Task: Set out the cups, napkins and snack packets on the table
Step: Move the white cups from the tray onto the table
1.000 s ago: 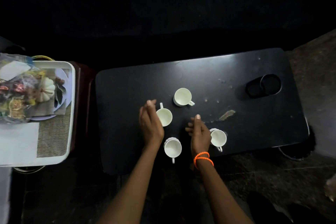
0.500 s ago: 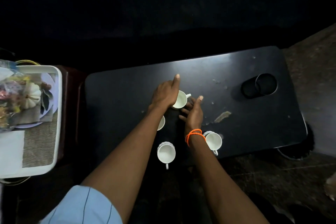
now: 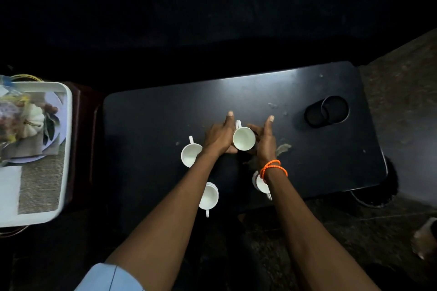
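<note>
Four cups are set on the table (image 3: 146, 125): the farthest cup (image 3: 244, 138) is flanked by the left hand (image 3: 218, 136) and the right hand (image 3: 266, 140), each touching it. Left of and nearer than that cup a second cup (image 3: 190, 155) is placed, a third cup (image 3: 208, 197) nearer still, and a fourth cup (image 3: 260, 183) lies partly hidden under the right wrist. Well left of the farthest cup, off the table, a tray (image 3: 67, 125) is found, with a bag (image 3: 11, 120) in it.

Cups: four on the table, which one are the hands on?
The farthest cup, mid-table: left hand and right hand flank it on either side. The other three cups stand nearer the person, untouched by either hand.
</note>
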Available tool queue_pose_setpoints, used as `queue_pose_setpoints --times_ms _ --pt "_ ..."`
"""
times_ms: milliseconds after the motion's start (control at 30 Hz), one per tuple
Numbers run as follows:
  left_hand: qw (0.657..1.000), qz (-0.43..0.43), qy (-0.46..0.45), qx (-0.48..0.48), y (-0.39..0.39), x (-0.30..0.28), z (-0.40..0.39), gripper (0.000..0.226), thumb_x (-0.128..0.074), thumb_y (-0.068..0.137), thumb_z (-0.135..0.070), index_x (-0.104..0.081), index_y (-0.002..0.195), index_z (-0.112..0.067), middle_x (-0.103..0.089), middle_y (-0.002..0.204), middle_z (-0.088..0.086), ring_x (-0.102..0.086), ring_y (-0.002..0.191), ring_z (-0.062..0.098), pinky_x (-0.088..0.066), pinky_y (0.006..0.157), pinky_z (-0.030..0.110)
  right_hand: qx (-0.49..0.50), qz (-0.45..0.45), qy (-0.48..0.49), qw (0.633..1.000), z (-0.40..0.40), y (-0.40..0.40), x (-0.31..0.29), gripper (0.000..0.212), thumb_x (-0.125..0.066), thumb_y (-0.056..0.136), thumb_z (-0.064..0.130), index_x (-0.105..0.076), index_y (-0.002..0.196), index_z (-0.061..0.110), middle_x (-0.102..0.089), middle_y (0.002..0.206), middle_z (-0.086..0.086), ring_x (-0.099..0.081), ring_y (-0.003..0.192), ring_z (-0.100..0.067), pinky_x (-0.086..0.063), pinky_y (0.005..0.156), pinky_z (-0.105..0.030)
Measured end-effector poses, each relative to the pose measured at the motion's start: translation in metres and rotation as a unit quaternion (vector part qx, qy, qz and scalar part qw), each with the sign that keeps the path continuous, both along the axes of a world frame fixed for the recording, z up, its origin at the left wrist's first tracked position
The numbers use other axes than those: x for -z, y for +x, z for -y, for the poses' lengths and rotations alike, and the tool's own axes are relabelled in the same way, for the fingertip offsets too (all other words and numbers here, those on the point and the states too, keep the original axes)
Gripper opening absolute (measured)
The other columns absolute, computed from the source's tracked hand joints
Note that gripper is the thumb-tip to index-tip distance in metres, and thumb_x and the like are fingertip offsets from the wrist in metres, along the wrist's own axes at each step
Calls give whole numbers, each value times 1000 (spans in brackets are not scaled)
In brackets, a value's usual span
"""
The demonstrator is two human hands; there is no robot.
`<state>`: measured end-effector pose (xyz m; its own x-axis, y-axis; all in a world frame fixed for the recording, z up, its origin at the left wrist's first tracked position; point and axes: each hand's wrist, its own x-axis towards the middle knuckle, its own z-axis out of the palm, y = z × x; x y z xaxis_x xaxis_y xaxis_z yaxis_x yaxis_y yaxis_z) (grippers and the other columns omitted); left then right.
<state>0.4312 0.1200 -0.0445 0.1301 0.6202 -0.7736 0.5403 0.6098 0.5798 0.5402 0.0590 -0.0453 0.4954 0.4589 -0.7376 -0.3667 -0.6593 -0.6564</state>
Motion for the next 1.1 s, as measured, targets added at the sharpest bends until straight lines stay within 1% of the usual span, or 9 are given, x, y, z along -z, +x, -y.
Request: queue_pose_setpoints --times_ms 233,433,567,667,733,800,900,1000,1100 --pt "999 20 -27 -31 16 1 15 91 -24 73 -91 -76 86 -16 -79 89 19 -79 81 37 -63 90 49 -36 17 -16 999 10 16 -6 93 -20 86 87 -79 105 16 -80 101 -3 -74 99 -24 -56 98 -55" --pt "998 30 -40 -37 22 3 21 82 -30 90 -80 -77 99 -13 -80 94 18 -79 72 33 -67 77 46 -65 55 -27 996 11 19 0 89 -18 79 91 -79 83 27 -81 99 -5 -74 100 -29 -53 101 -56" --pt "999 27 -39 -25 25 0 18 83 -27 93 -78 -77 103 -12 -80 95 17 -79 73 32 -66 80 44 -76 68 -15 995 10 24 3 82 -17 93 81 -80 75 33 -81 97 -4 -74 98 -28 -54 100 -55" --pt "1000 19 -6 9 21 -4 19 75 -23 97 -74 -72 84 -19 -79 85 17 -78 67 31 -62 88 44 -75 79 -7 994 6 25 3 78 -19 98 75 -82 87 30 -79 108 -3 -71 107 -26 -50 106 -48" --pt "999 -2 38 35 15 -5 21 71 -20 98 -72 -64 71 -23 -77 90 21 -78 78 36 -57 96 46 -68 156 -7 985 4 21 2 73 -23 102 69 -79 109 22 -75 122 -7 -66 116 -26 -44 103 -35" --pt "997 -5 74 20 5 -9 23 74 -22 95 -75 -67 77 -18 -75 101 24 -73 96 43 -55 97 52 -38 301 30 952 7 12 -2 63 -31 104 57 -76 105 12 -73 108 -8 -63 109 -28 -37 88 -29" --pt "984 -5 166 -57 -19 -15 26 77 -31 95 -70 -73 93 -5 -73 94 22 -69 94 42 -56 91 51 -51 414 139 898 14 -14 -9 46 -39 104 41 -71 97 8 -65 92 -3 -59 94 -22 -38 83 -28" --pt "951 -79 266 -138 -58 -15 33 56 -43 104 -48 -73 91 -3 -67 95 16 -61 96 27 -41 88 23 -112 334 165 921 22 -49 -4 46 -40 104 47 -67 86 14 -62 79 3 -56 81 -14 -43 77 -22" --pt "944 -120 213 -222 -93 -8 43 45 -44 107 -43 -71 106 -6 -59 113 16 -55 103 20 -27 80 10 -178 177 85 964 23 -80 5 65 -36 99 66 -65 82 12 -68 75 1 -64 76 -9 -53 76 -35"
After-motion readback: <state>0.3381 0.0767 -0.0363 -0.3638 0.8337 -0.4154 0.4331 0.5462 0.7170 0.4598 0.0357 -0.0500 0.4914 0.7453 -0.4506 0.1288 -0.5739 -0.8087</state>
